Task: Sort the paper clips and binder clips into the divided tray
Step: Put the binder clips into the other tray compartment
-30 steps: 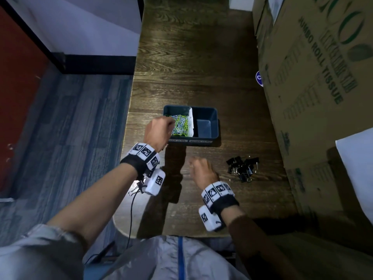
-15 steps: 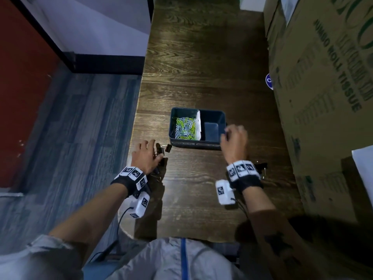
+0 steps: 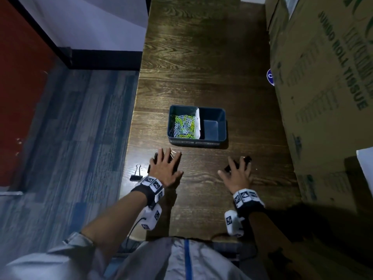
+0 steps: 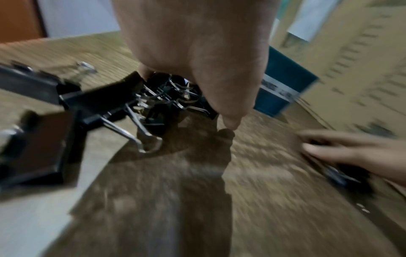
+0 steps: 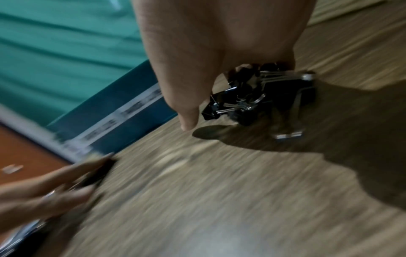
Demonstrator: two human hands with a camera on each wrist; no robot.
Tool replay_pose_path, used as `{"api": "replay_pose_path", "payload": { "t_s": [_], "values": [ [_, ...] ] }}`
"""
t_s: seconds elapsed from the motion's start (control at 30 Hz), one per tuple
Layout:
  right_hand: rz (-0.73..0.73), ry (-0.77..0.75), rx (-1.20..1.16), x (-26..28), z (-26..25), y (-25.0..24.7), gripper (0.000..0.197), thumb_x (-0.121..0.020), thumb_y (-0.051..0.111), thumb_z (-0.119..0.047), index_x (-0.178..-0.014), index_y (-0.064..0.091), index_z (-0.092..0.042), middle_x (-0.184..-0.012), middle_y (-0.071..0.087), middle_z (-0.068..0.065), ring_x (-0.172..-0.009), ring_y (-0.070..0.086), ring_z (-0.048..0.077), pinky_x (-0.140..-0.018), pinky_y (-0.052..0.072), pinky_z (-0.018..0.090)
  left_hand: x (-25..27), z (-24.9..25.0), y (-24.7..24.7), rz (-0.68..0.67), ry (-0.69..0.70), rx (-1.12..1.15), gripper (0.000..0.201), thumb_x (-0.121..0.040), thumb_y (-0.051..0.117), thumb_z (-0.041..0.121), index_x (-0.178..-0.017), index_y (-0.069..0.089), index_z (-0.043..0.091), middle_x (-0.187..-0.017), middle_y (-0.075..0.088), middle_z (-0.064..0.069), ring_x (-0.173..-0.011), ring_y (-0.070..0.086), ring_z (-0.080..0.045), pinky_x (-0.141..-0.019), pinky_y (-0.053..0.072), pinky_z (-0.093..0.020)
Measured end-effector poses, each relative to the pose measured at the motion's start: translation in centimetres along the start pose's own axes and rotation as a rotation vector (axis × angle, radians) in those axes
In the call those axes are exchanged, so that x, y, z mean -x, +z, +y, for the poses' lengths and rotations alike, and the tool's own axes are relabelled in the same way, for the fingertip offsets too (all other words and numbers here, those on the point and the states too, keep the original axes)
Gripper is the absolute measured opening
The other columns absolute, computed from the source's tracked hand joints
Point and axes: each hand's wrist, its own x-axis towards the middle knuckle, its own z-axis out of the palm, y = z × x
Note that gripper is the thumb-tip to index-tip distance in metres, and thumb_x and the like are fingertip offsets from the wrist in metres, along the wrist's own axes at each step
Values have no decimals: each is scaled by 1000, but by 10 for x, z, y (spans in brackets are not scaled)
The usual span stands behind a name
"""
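A dark blue divided tray (image 3: 222, 118) sits mid-table with a white divider (image 3: 197, 123). Its left compartment holds several coloured paper clips (image 3: 183, 126); the right compartment (image 3: 211, 128) shows only its bare floor. My left hand (image 3: 164, 161) lies with spread fingers on a pile of black binder clips (image 4: 158, 99) in front of the tray's left corner. My right hand (image 3: 239, 168) covers a second pile of binder clips (image 5: 252, 93) in front of the tray's right side, fingers spread over it. One single binder clip (image 3: 136, 175) lies near the table's left edge.
The dark wooden table (image 3: 201, 57) runs away from me, its left edge dropping to a blue carpet floor (image 3: 70, 138). Large cardboard boxes (image 3: 323, 77) wall off the right side. A white sheet (image 3: 366, 166) sticks out at the far right.
My left hand left the tray's paper clip compartment and came down on the left pile. My right hand went to the tray's right corner, then drew back onto the right pile.
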Motion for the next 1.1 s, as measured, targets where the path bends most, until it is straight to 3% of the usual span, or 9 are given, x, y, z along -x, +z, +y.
{"api": "replay_pose_path", "payload": {
  "t_s": [0.2, 0.33, 0.43, 0.57, 0.7, 0.87, 0.97, 1.1],
  "values": [
    [4, -245, 61, 31, -48, 22, 64, -93, 57, -52, -150, 34, -34, -167, 5, 2, -151, 3, 37, -117, 15, 64, 28, 16, 5, 22, 125, 35, 75, -91, 32, 68, -153, 5, 34, -162, 2, -6, -148, -4, -31, -115, 15, -56],
    [141, -299, 64, 36, -45, 9, 67, -90, 58, -58, -148, 37, -32, -158, 25, 8, -143, 26, 32, -112, 30, 55, 49, -11, -19, 129, 169, 3, 79, -89, 40, 67, -152, 15, 28, -158, 20, -9, -144, 18, -28, -111, 27, -48],
    [137, -214, 18, 30, -33, -10, 73, -87, 60, -62, -147, 37, -28, -149, 31, 11, -136, 34, 33, -106, 39, 51, 60, -41, -34, 130, 23, -7, 96, -76, 48, 77, -150, 17, 26, -148, 31, -11, -132, 33, -28, -101, 41, -48],
    [13, -31, -53, 27, -24, -20, 90, -82, 62, -69, -153, 26, -29, -163, 8, 13, -147, 15, 40, -112, 31, 60, 68, -65, -35, -42, -235, 98, 125, -55, 72, 77, -149, 8, 25, -146, 24, -16, -128, 38, -38, -93, 45, -51],
    [-101, -3, -39, 32, -34, -4, 106, -73, 66, -76, -155, 13, -34, -164, -2, 13, -149, 6, 42, -115, 21, 63, 67, -51, -16, -87, -199, 160, 114, -54, 86, 56, -141, 18, 30, -132, 31, -13, -116, 44, -34, -85, 49, -46],
    [-67, -118, 15, 48, -56, 16, 98, -79, 70, -63, -155, 16, -33, -158, 11, 13, -144, 18, 38, -108, 35, 56, 59, -18, -2, -39, -108, 207, 105, -65, 87, 35, -145, 20, 26, -130, 30, -11, -117, 39, -29, -86, 49, -43],
    [-25, -185, 79, 53, -63, 23, 90, -84, 71, -53, -154, 19, -30, -153, 20, 13, -138, 29, 34, -99, 44, 45, 56, -3, 2, -11, -30, 236, 99, -69, 83, 36, -145, 22, 25, -129, 32, -9, -116, 39, -27, -86, 48, -40],
    [-33, -196, 47, 51, -57, 19, 90, -80, 71, -59, -153, 24, -31, -150, 25, 9, -137, 30, 31, -103, 41, 47, 54, 1, -1, 48, 44, 248, 87, -76, 71, 56, -144, 26, 26, -127, 36, -4, -116, 39, -21, -84, 48, -36]
  ]
}}
